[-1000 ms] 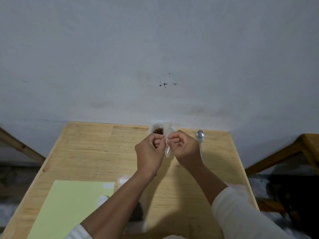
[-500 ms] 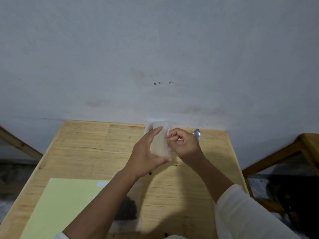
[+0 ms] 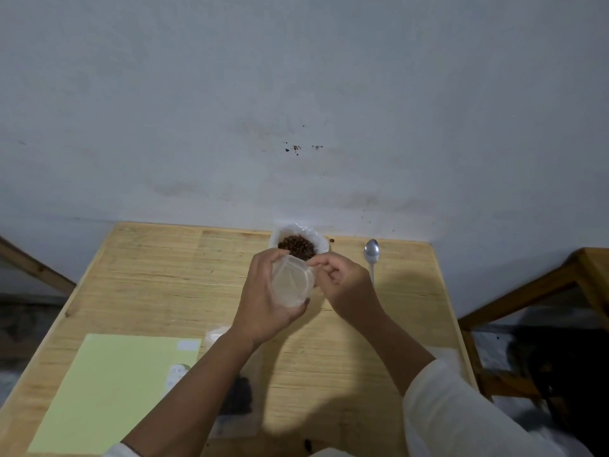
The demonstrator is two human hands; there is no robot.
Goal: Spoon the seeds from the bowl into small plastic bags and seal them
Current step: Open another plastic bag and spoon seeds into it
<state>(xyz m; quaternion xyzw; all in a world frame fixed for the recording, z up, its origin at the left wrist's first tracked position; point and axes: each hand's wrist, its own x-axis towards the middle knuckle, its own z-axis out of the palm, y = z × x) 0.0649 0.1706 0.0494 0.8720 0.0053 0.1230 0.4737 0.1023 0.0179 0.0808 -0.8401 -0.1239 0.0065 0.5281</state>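
Partly hiding the bowl [image 3: 298,247], both hands [image 3: 263,305] [image 3: 342,285] pinch one clear bag [image 3: 291,282].

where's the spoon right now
In the head view the spoon lies on the table near its far right corner, right of the bowl of seeds and just beyond the right hand.

Our left hand [image 3: 263,301] now cups the small plastic bag [image 3: 291,282] with its mouth pulled open, where a second ago both hands pinched it flat. Our right hand [image 3: 342,285] holds the bag's rim. The bowl [image 3: 321,242] of seeds [image 3: 296,247] has come into view.
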